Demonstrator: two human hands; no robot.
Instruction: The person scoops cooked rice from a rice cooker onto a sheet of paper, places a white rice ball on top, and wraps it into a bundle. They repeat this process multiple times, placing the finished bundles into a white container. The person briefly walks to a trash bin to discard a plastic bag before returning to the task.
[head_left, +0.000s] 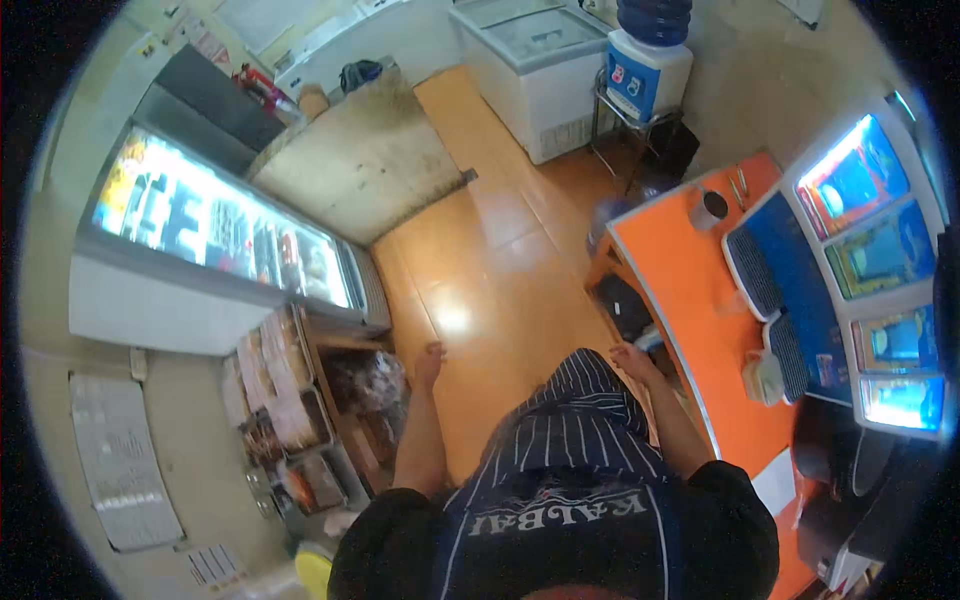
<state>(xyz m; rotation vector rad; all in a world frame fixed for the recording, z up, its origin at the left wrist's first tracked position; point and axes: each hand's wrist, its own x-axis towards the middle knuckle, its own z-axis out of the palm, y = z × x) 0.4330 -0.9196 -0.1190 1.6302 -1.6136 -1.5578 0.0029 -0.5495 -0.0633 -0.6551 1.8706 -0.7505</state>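
Note:
My left hand (430, 363) hangs low on the left of my body, over the tiled floor near a wooden shelf unit (367, 442). On the other side, my right hand (632, 360) is beside the open shelf under the orange counter (667, 262). Nothing can be made out in either hand; the fingers look loosely bent. Between the arms is my dark striped apron (562, 442). A metal cup (708, 210) and a lidded plastic container (763, 377) stand on the counter.
A lit glass-door fridge (225, 232) and stacked packaged food (277, 375) line the left. Ahead are a stained low partition (367, 157), a chest freezer (540, 82) and a water dispenser (645, 75) on a metal stand. A drink dispenser with lit panels (840, 240) stands on the counter.

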